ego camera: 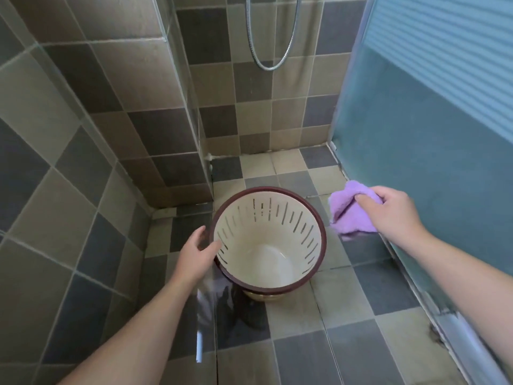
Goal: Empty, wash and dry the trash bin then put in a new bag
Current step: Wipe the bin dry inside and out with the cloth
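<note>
On tiled floor: round slotted bin; R hand pinches fuzzy cloth, L hand spread.

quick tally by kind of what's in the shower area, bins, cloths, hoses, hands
Trash bin: 1, upright on the floor tiles, nothing in it
Purple cloth: 1, held in the right hand
Shower hose: 1, hanging on the wall
Hands: 2, left hand at the bin's rim, right hand
Total: 5
</note>
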